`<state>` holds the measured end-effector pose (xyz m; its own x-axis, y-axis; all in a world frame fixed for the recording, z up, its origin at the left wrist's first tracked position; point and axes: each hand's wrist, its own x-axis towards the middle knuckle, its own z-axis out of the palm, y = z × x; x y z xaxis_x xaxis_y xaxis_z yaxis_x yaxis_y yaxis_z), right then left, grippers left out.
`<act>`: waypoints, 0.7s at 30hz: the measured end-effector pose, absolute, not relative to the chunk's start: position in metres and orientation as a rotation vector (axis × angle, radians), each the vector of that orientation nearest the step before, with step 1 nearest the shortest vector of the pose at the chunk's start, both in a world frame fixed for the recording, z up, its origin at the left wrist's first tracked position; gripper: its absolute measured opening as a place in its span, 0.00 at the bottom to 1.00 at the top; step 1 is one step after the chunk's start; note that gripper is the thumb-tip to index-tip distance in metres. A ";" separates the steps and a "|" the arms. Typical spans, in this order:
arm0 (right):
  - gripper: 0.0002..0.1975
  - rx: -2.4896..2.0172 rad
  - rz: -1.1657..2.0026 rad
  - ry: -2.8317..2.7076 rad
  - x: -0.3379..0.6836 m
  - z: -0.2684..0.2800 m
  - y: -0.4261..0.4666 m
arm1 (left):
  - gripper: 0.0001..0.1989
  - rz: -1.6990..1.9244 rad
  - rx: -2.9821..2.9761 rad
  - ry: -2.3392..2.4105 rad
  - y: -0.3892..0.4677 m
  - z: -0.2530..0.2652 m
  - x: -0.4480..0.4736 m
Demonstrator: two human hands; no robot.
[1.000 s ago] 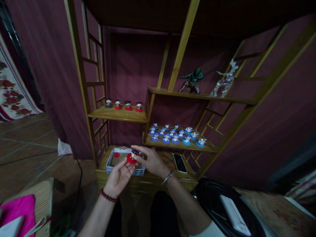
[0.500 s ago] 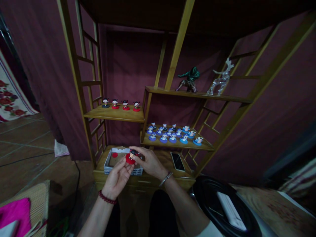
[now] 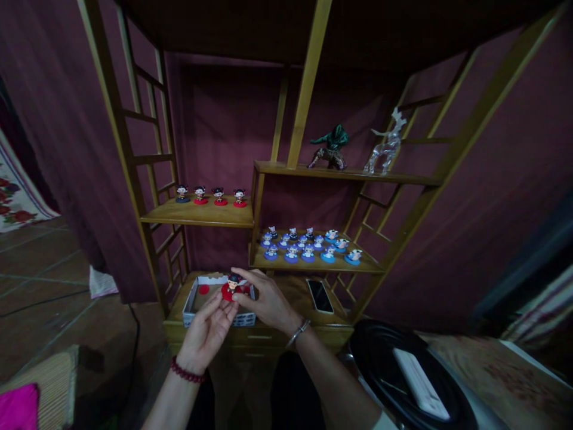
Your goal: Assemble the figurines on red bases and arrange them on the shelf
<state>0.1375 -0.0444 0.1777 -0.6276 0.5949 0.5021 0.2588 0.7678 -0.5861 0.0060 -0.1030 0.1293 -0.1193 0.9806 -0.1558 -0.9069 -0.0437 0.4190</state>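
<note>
Between my two hands is a small doll figurine (image 3: pixel 233 283) with black hair, on a round red base. My left hand (image 3: pixel 209 329), palm up, grips the base's near left edge with its fingertips. From the right, my right hand (image 3: pixel 264 298) curls over the figurine, its fingers at the head and its thumb low by the base. Just behind and below them a shallow cardboard box (image 3: pixel 190 304) lies on the cabinet top, with a red disc (image 3: pixel 204 289) inside. Part of the box is hidden by my hands.
Several similar dolls (image 3: pixel 218 196) line the upper left shelf. Rows of purple and blue figurines (image 3: pixel 292 253) fill the middle shelf. A phone (image 3: pixel 320 295) lies to the right. Above stand a green-cloaked figure (image 3: pixel 332 147) and a clear deer (image 3: pixel 385 143). A black round lid (image 3: pixel 376 352) is at lower right.
The figurine has turned more upright, its front now facing me. My right thumb has shifted down towards the base. The whole view has moved slightly.
</note>
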 end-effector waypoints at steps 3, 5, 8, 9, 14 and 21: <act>0.25 -0.639 0.627 -2.247 0.140 0.182 -0.044 | 0.10 1.640 0.203 0.505 -0.101 0.133 0.007; 0.26 -0.648 0.637 -2.252 0.141 0.184 -0.043 | 0.10 1.650 0.209 0.515 -0.100 0.137 0.008; 0.28 -0.662 0.659 -2.244 0.142 0.184 -0.041 | 0.11 1.644 0.233 0.518 -0.099 0.141 0.008; 0.29 -0.665 0.671 -2.233 0.142 0.184 -0.040 | 0.10 1.640 0.247 0.519 -0.099 0.141 0.008; 0.28 -0.645 0.753 -2.172 0.139 0.181 -0.038 | 0.09 1.656 0.309 0.525 -0.098 0.141 0.004; 0.26 -0.609 0.867 -2.094 0.130 0.182 -0.040 | 0.10 1.655 0.413 0.491 -0.100 0.143 0.002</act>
<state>0.1298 -0.0403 0.1819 -0.5860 0.6577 0.4734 0.1302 0.6530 -0.7460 0.0019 -0.0995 0.1428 -0.1377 0.9904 -0.0099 -0.8357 -0.1108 0.5379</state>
